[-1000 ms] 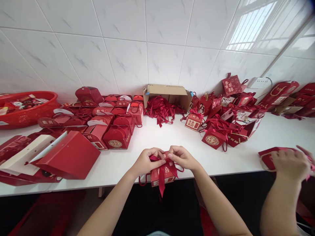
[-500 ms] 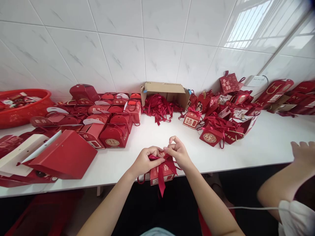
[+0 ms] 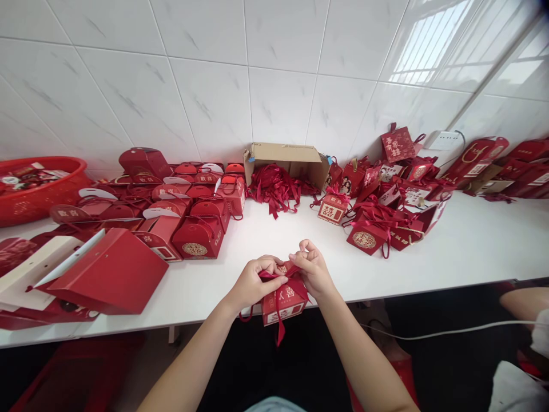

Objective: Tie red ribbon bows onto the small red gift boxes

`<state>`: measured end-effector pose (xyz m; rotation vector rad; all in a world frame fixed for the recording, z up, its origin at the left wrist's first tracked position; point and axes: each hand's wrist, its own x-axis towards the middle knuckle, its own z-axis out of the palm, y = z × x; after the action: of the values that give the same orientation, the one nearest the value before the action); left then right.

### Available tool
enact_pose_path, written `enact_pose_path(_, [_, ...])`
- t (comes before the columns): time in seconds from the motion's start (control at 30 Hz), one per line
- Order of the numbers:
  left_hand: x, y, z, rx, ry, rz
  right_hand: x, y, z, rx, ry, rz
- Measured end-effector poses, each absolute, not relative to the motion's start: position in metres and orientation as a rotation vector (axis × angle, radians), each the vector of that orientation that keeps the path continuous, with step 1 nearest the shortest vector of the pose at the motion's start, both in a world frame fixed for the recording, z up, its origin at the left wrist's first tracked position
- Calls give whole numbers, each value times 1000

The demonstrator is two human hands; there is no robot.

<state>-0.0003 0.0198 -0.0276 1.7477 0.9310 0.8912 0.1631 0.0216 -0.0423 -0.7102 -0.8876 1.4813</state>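
Note:
A small red gift box (image 3: 285,306) with pale lettering stands at the table's front edge, between my hands. Dark red ribbon (image 3: 279,327) lies across its top, one tail hanging down the front. My left hand (image 3: 258,281) pinches the ribbon at the box's upper left, thumb stretched over it. On the right side, my right hand (image 3: 313,269) is closed with thumb and forefinger pinching the ribbon near the box top. The ribbon's knot or loop is partly hidden by my fingers.
Several red boxes (image 3: 199,237) crowd the left of the white table (image 3: 386,280). A cardboard box (image 3: 287,151) of loose ribbons stands by the wall. Ribboned boxes (image 3: 369,237) are piled right of it. A red basin (image 3: 43,194) sits far left. Another person's arm (image 3: 521,303) shows at right.
My right hand has moved slightly right and down, pulling ribbon, and its fingers have curled in. The other person's hand at right has drawn back from the table edge.

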Motion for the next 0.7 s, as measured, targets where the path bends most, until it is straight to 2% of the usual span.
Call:
enact_pose_path(0.5, [-11, 22, -25, 1604, 811, 883, 170, 17, -42, -752, -1052, 1446])
enact_pose_path(0.7, [-19, 26, -16, 1738, 793, 805, 181, 14, -36, -797, -1123, 1400])
